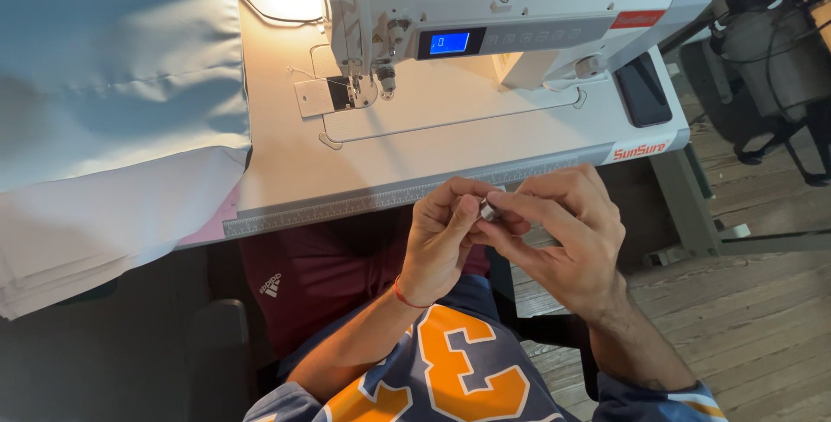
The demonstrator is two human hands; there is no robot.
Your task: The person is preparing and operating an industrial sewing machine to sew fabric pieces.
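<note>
My left hand (pixel 441 236) and my right hand (pixel 567 231) meet in front of the table edge, above my lap. Between their fingertips they pinch a small shiny metal part (pixel 487 210), round like a bobbin; most of it is hidden by the fingers. A red thread band circles my left wrist. Beyond the hands stands a white sewing machine (pixel 519 6) with a lit blue display (pixel 449 42), its needle area (pixel 381 80) at the left.
A pale table (pixel 450 141) with a ruler strip along its front edge carries the machine. Light blue and white fabric (pixel 112 102) is stacked at the left. A dark phone (pixel 642 89) lies at the table's right. Wooden floor and a motor stand lie to the right.
</note>
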